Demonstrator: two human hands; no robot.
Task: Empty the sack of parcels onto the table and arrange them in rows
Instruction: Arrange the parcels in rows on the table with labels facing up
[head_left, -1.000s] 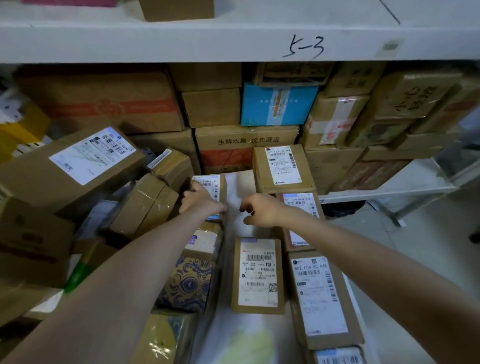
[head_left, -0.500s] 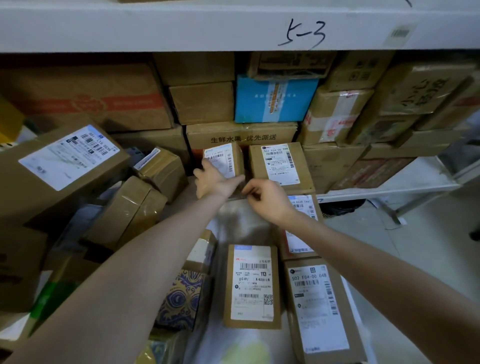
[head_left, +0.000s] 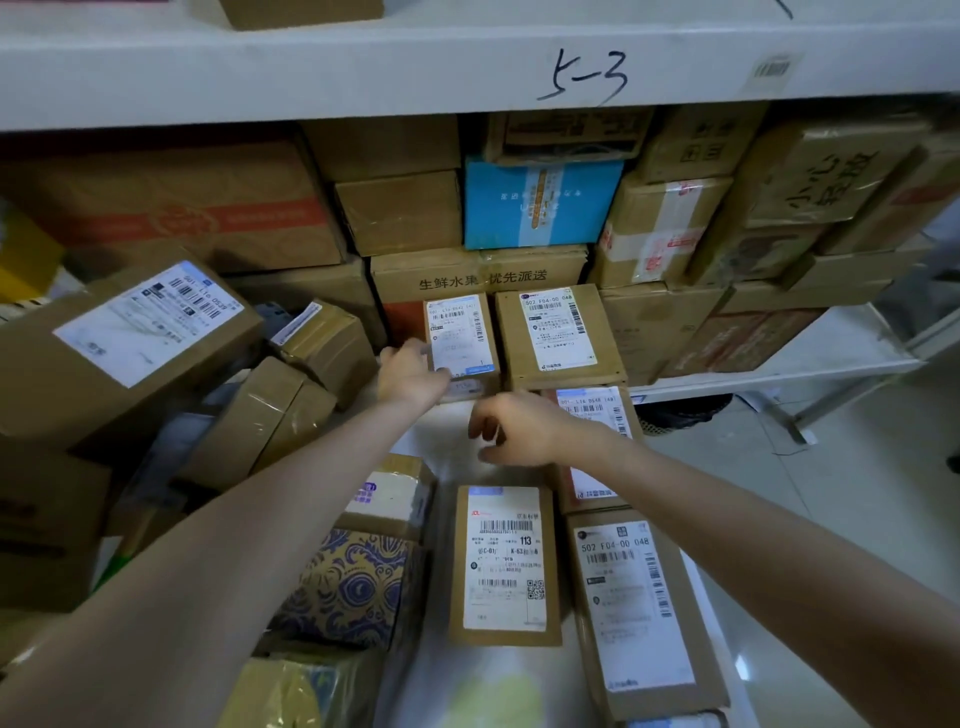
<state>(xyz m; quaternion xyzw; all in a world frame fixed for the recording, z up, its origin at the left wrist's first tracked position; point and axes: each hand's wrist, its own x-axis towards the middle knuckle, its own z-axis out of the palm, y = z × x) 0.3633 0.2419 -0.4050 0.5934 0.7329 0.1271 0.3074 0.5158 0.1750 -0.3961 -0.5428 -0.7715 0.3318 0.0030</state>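
Background only:
- White shelf board (head_left: 363, 67) across the top, "5-3" marking (head_left: 582, 78) handwritten on its front edge, barcode sticker (head_left: 771, 70) to the right of it.
- Brown box (head_left: 301, 10) on top of the board, mostly cut off.
- Stock stacked tight under the board: wide carton with a red band (head_left: 171, 208) at left, blue box (head_left: 540, 202) at centre, carton with printed Chinese characters (head_left: 478, 275) directly below it, carton with red-and-white tape (head_left: 660, 228) just right of the blue one.
- Low white shelf (head_left: 810, 348) at right, dark mesh object (head_left: 680, 413) under it.
- Glossy tiled floor (head_left: 831, 493).

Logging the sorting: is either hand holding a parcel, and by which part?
The left hand grips the small labelled parcel by its near left corner; the right hand holds nothing.
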